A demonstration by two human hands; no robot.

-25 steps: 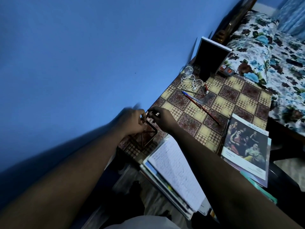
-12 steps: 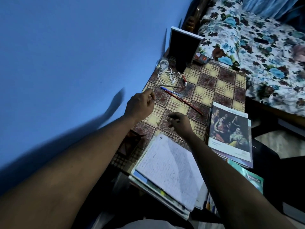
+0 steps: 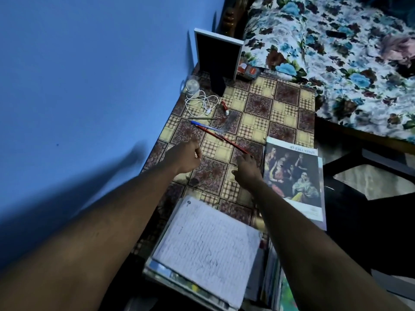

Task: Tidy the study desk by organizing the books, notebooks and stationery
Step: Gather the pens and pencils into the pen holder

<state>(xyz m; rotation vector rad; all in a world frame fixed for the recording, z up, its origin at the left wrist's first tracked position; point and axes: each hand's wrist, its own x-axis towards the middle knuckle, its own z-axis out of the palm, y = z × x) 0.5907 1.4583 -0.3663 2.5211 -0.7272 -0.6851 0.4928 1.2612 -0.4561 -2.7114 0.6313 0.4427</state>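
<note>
Home bedroom — bed (image 3: 336,52) beside desk (image 3: 258,113).

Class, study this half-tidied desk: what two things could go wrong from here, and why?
1. The notebook stack seems to jut past the near edge of the desk; a nudge may knock it off.
2. The right hand reaches toward the red pencil, which lies close against the blue pen; grabbing one could roll the other away.
</note>
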